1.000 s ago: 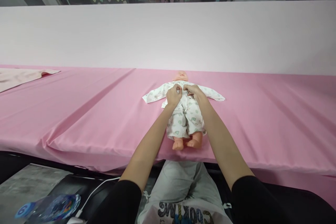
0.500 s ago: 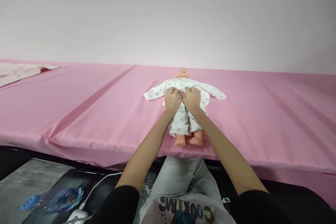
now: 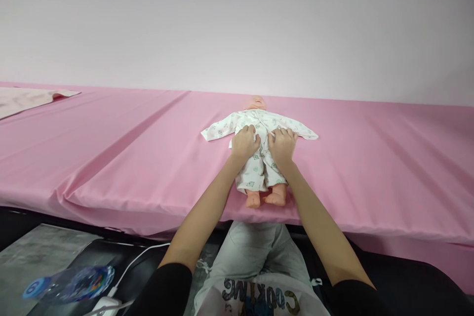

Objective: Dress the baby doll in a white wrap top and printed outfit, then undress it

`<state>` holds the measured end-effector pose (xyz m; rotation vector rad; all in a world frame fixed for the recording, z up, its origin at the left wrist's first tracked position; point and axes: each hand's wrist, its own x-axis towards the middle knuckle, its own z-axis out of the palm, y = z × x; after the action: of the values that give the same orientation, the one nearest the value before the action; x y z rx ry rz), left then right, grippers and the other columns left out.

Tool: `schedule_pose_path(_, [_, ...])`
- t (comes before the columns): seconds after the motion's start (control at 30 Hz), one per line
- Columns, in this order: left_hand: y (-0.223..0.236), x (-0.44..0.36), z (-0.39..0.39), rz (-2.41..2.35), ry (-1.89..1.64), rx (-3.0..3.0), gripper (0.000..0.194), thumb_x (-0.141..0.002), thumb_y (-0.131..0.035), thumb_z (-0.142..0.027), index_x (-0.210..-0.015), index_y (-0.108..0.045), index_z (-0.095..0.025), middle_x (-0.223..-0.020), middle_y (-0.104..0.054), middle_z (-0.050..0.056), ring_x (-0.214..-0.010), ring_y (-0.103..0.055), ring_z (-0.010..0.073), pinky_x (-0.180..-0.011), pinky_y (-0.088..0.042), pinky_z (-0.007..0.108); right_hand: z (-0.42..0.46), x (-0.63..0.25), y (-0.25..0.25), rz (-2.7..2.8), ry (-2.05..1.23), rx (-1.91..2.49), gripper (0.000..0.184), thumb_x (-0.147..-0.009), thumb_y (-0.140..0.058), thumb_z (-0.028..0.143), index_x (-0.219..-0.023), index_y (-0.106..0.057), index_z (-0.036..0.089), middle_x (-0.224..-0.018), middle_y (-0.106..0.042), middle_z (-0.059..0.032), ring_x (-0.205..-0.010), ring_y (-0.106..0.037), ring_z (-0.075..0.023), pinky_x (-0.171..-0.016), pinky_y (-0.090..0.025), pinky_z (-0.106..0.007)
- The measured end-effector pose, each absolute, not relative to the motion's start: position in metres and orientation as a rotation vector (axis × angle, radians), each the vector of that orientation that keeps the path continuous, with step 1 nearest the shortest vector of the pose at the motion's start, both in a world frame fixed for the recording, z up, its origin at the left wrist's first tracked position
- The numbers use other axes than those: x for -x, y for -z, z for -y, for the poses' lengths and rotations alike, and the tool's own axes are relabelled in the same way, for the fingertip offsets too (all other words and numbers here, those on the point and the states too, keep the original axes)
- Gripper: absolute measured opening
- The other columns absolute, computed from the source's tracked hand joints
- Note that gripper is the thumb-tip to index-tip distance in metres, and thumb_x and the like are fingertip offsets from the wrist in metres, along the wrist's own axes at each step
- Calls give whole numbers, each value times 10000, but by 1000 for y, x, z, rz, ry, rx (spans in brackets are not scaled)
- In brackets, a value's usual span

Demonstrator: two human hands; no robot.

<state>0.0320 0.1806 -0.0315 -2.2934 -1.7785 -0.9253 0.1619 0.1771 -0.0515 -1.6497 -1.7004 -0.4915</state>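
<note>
A baby doll [image 3: 256, 102] lies on its back on the pink table cover [image 3: 122, 153], head away from me, bare feet at the near edge. It wears a white printed romper [image 3: 259, 170] with sleeves spread sideways. My left hand [image 3: 244, 142] rests on the romper's left side at the doll's waist, fingers curled and pressed into the cloth. My right hand [image 3: 282, 145] sits on the right side at the same height, fingers curled onto the fabric. The romper's front shows between the two hands.
A pale pink cloth [image 3: 22, 99] lies at the table's far left. A pale wall panel [image 3: 237, 44] runs behind the table. Below the near edge are a plastic water bottle [image 3: 70, 284], a white cable [image 3: 137, 261] and my lap.
Both hands slid from the doll's chest down toward its waist and moved apart, one to each side of the romper's front. The view dropped slightly.
</note>
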Motion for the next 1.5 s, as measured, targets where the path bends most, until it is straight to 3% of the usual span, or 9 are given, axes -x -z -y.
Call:
schedule_pose_path(0.23, [30, -32, -180, 1991, 1161, 2220, 176, -825, -448, -210, -943, -577, -228, -892, -660, 17, -834, -606, 185, -612, -375, 278, -179, -162, 51, 1663, 492, 1600, 201, -909, -451, 226, -873, -634, 152, -867, -646, -84, -914, -481, -252, -838, -258, -380])
schedule_pose_path(0.47, [30, -31, -180, 1993, 1184, 2098, 224, -831, -465, -259, -1036, -546, -214, -971, -647, 53, -873, -601, 208, -636, -386, 291, -182, -159, 50, 1752, 340, 1726, 230, -868, -403, 101, -950, -617, 116, -912, -641, -104, -887, -533, -246, -782, -298, -344])
schedule_pose_path(0.6, [32, -24, -186, 2046, 1212, 2148, 213, -903, -353, -290, -965, -545, -225, -885, -663, 29, -811, -611, 191, -638, -387, 285, -184, -160, 51, 1709, 298, 1758, 230, -835, -387, 70, -955, -580, 102, -844, -626, -105, -824, -545, -241, -726, -316, -323])
schedule_pose_path(0.77, [33, -23, -189, 1999, 1087, 2175, 149, -856, -419, -240, -889, -563, -219, -970, -640, 43, -834, -604, 187, -646, -390, 278, -189, -163, 55, 1601, 170, 1727, 196, -845, -382, 120, -945, -551, 124, -771, -606, -83, -724, -539, -223, -639, -322, -291])
schedule_pose_path(1.03, [33, -24, -187, 1844, 1021, 2243, 122, -834, -464, -257, -859, -575, -215, -919, -611, 52, -832, -588, 198, -617, -386, 283, -189, -164, 55, 1563, 38, 1688, 120, -865, -469, 260, -864, -556, 177, -697, -583, -24, -664, -512, -187, -570, -265, -254])
schedule_pose_path(1.2, [32, -23, -186, 1743, 1001, 2308, 155, -849, -446, -257, -826, -593, -209, -894, -614, 54, -874, -562, 199, -631, -388, 287, -188, -165, 54, 1645, 35, 1631, 136, -873, -460, 259, -908, -569, 183, -673, -562, -3, -624, -487, -167, -560, -246, -246])
schedule_pose_path(1.5, [40, -23, -194, 1628, 1183, 2310, 241, -866, -449, -234, -1008, -643, -211, -1017, -643, 34, -978, -533, 202, -887, -403, 306, -189, -166, 56, 1662, 34, 1642, 186, -891, -426, 246, -973, -584, 190, -678, -556, 1, -650, -507, -171, -582, -266, -254])
